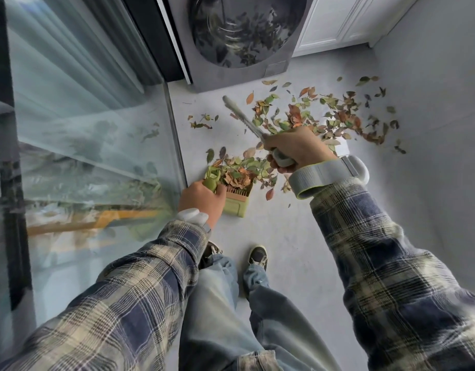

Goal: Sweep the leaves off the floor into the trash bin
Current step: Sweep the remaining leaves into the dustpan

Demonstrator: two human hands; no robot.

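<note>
Fingers clamped, my left hand (201, 198) holds the green plastic dustpan (237, 203), and my right hand (297, 148) the grey long-handled brush (244, 116); I'd sweep in short strokes, pan lip flat.

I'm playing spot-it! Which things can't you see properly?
Head view only:
Trash bin: far rim cut off by the top edge, inside blurred.
Dustpan: tray mostly buried under leaves; left hand covers its handle.
Broom: right hand hides part of the handle; bristles cannot be made out.
</note>
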